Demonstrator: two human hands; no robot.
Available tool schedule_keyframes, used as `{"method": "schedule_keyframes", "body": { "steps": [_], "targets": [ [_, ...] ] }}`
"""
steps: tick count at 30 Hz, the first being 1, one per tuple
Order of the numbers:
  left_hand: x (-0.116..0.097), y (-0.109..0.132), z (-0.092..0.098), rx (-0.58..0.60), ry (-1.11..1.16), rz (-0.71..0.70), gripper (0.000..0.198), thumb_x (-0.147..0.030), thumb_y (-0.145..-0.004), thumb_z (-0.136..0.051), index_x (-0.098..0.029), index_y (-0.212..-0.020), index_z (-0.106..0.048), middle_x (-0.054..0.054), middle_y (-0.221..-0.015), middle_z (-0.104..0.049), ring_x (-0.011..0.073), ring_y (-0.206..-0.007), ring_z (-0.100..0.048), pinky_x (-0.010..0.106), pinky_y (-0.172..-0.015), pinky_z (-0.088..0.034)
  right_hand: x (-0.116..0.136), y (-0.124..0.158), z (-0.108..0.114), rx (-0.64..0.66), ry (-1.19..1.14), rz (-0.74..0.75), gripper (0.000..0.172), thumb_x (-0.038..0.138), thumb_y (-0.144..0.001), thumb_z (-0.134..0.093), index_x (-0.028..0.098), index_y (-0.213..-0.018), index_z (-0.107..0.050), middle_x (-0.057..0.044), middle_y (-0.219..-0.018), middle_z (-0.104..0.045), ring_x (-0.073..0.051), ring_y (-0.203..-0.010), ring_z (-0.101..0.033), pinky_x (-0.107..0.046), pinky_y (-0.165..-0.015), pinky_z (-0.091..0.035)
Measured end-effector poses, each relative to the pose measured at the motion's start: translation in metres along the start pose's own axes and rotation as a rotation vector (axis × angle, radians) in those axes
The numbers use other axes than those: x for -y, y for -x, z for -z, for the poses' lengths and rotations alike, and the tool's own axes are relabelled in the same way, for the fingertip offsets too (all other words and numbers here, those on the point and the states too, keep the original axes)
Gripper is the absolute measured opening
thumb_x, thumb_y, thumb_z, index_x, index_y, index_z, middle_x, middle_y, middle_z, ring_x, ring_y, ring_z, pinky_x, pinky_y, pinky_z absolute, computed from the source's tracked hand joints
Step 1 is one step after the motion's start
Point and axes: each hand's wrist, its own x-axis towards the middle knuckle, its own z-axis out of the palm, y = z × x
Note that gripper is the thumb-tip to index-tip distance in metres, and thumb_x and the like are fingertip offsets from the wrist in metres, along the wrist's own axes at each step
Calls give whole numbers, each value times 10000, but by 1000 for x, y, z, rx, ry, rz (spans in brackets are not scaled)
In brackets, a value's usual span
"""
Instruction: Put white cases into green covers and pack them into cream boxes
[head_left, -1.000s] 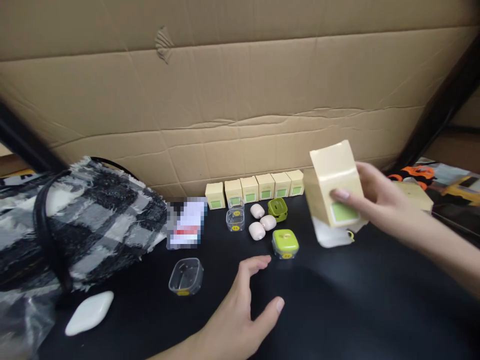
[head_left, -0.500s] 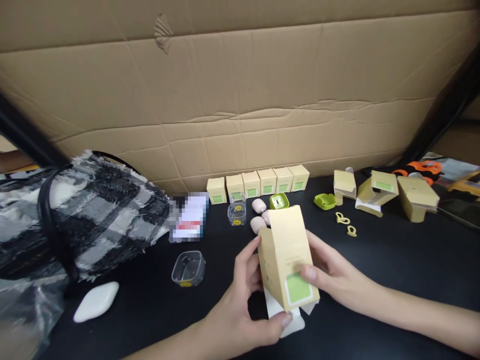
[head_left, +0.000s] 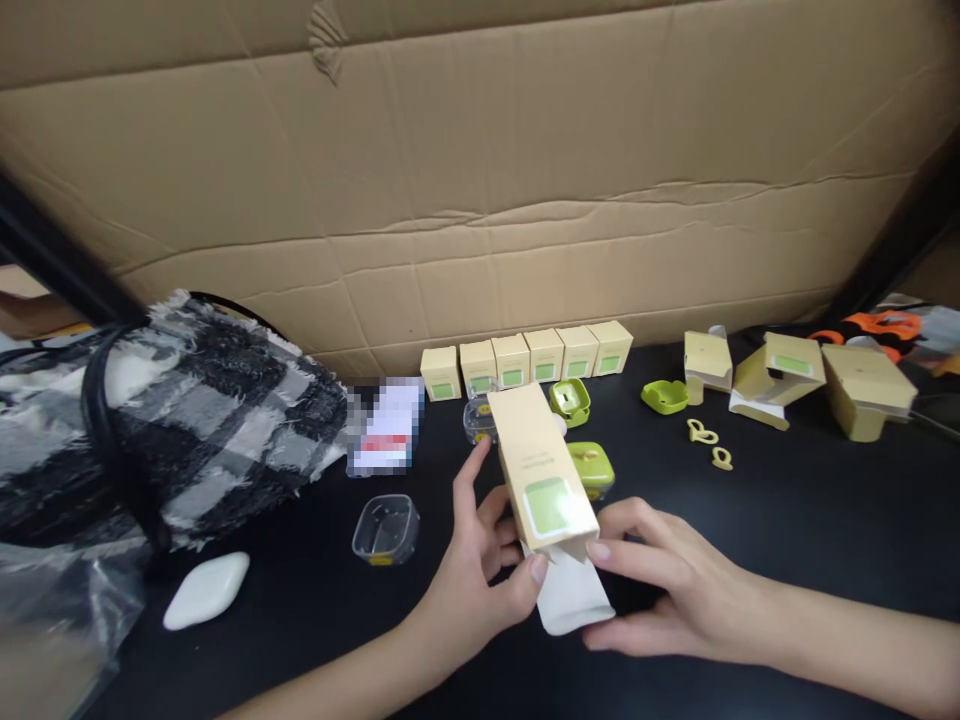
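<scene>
A cream-coloured cardboard box (head_left: pixel 536 450) with a green picture on its front is held tilted, its near end open and a white flap (head_left: pixel 570 595) hanging out. My left hand (head_left: pixel 487 555) grips the box from the left, thumb at the lower edge and fingers along the side. Close to the open end, my right hand (head_left: pixel 660 575) has thumb and fingers apart. One fingertip touches the box corner, and the thumb is beside the flap. Behind the box, a green case (head_left: pixel 592 468) rests on the table, partly hidden. The inside of the box cannot be made out.
Several closed boxes (head_left: pixel 510 362) line the cardboard wall. Opened boxes (head_left: pixel 866 385), a green shell (head_left: pixel 664 397) and cream loops (head_left: pixel 703 432) lie right. A clear container (head_left: pixel 386 530), white rounded object (head_left: pixel 206 590) and checked bag (head_left: pixel 225 420) are left.
The box has tipped and shifted slightly left in my left hand. My right hand has slid from its side down to the open end. A green case now shows behind the box.
</scene>
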Motion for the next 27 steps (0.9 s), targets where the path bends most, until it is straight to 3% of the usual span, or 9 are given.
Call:
{"method": "schedule_keyframes", "body": {
  "steps": [4,9,13,16,18,22,27],
  "targets": [
    [0,3,0,47,12,1,873,-333,-835,-666,-381,-1429,-28,104,-1264,-539,279,-1113,-601,377,-871,-484,1,-3,2,-2,-11,-9,367,379,-946,-520,218,-1245,-381,-21,-832,-615,-135,-663,-588,-241,-579,-496],
    [-4,1,-2,53,68,18,968,-355,-838,-666,-410,-1440,90,117,-1384,-480,264,-1126,-608,406,-934,-473,5,-3,3,72,152,42,139,301,-983,-457,235,-1040,-566,20,-699,-581,-106,-568,-540,-225,-540,-444],
    [-4,0,-2,83,102,21,966,-298,-851,-659,-446,-1441,91,93,-1395,-486,241,-1146,-606,401,-965,-470,8,-3,2,195,282,74,215,227,-961,-482,272,-1134,-601,38,-666,-540,-102,-538,-506,-223,-506,-404],
    [-4,-1,-2,71,101,42,924,-290,-834,-679,-422,-1458,-11,91,-1385,-500,246,-1183,-583,394,-995,-451,7,-5,2,230,265,124,298,308,-970,-453,169,-1212,-556,-9,-733,-582,-135,-601,-540,-257,-544,-448],
    [-5,-1,-2,61,121,51,901,-280,-832,-681,-405,-1459,-45,96,-1402,-491,250,-1197,-575,404,-1017,-431,5,-7,2,218,240,123,319,342,-978,-436,136,-1196,-544,-24,-751,-608,-144,-620,-560,-270,-566,-467],
    [-9,-4,-4,21,143,80,884,-297,-824,-692,-378,-1451,-74,105,-1374,-527,260,-1168,-597,423,-1004,-437,6,-7,3,145,258,191,225,150,-964,-409,158,-1144,-544,2,-692,-628,-134,-547,-546,-264,-511,-422],
    [-12,-5,-3,-3,133,148,945,-353,-810,-705,-346,-1449,-10,86,-1188,-646,260,-1123,-619,411,-956,-461,10,1,0,-22,186,146,125,169,-885,-545,249,-822,-617,39,-611,-573,-105,-454,-461,-268,-460,-355]
  ]
}}
